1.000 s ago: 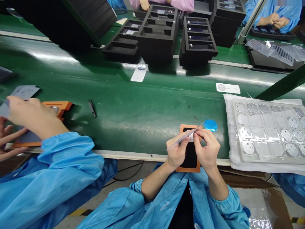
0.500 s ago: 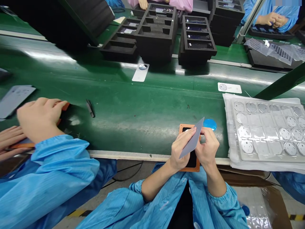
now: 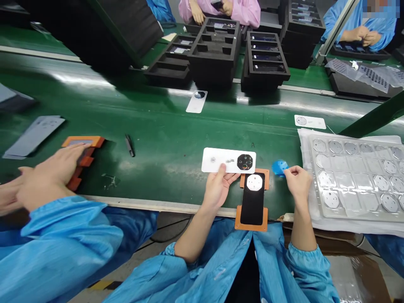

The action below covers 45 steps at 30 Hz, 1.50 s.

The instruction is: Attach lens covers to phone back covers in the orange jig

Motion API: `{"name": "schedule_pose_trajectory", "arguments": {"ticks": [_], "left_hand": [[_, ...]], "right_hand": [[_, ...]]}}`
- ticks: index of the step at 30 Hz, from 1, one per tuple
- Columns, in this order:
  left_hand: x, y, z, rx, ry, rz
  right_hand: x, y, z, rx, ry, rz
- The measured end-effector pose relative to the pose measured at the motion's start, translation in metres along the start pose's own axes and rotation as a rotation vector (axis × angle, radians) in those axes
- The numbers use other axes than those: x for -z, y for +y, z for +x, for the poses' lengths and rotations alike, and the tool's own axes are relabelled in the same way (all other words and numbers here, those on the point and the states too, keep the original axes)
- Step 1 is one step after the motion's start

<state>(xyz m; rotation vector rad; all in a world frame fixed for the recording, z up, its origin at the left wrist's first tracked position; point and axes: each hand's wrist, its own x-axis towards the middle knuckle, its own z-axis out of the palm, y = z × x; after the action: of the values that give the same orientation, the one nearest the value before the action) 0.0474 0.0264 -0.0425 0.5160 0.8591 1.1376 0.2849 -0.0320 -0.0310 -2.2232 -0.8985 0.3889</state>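
My left hand [image 3: 217,187] grips a white phone back cover [image 3: 221,160] by its lower edge, thumb on top. The cover's dark round camera area points right. Just below and to the right lies an orange fixture [image 3: 242,219] with a black pad [image 3: 252,206] and a white octagonal disc [image 3: 254,182] at the pad's far end. The cover's right end overlaps the fixture's upper left corner. My right hand [image 3: 298,183] is closed, its fingertips pinching the edge of a round piece of blue film [image 3: 279,168] at the table.
At right, a clear plastic tray [image 3: 353,214] of round discs sits on white sheets. A co-worker's hands [image 3: 50,172] press on another orange fixture [image 3: 98,142] at left. Tweezers [image 3: 129,145], more covers [image 3: 196,102] and black foam trays [image 3: 214,67] lie farther off.
The cover, held between both hands before, is now flat in my left hand, white face up, farther left. My right hand has left it and moved right to the blue film.
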Motion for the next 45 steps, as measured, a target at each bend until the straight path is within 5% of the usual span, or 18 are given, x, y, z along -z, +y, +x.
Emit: {"name": "schedule_pose_trajectory", "arguments": {"ticks": [5, 9, 11, 15, 17, 22, 33, 45], "left_hand": [[0.010, 0.015, 0.002, -0.015, -0.009, 0.015], [0.012, 0.019, -0.011, -0.144, -0.106, 0.293], [0.016, 0.022, -0.020, -0.280, -0.258, 0.584], [0.023, 0.023, -0.030, -0.722, -0.798, 1.056], [0.025, 0.018, -0.030, -0.919, -0.895, 1.197], [0.026, 0.004, -0.023, -1.058, -0.891, 1.344], [0.033, 0.002, -0.012, -0.867, -0.809, 1.348], [0.034, -0.002, -0.011, -0.884, -0.867, 1.560]], "right_hand": [[0.009, 0.012, 0.004, 0.022, -0.033, -0.309], [0.023, -0.003, -0.024, 0.127, 0.067, -0.182], [0.030, -0.013, -0.042, 0.308, 0.047, -0.026], [0.028, -0.020, -0.070, 0.880, -0.102, 0.003], [0.019, -0.015, -0.076, 1.058, -0.109, -0.080], [0.003, 0.005, -0.075, 1.161, -0.088, -0.201], [0.002, 0.012, -0.070, 1.193, -0.125, -0.244], [-0.008, 0.018, -0.072, 1.197, -0.216, -0.452]]}}
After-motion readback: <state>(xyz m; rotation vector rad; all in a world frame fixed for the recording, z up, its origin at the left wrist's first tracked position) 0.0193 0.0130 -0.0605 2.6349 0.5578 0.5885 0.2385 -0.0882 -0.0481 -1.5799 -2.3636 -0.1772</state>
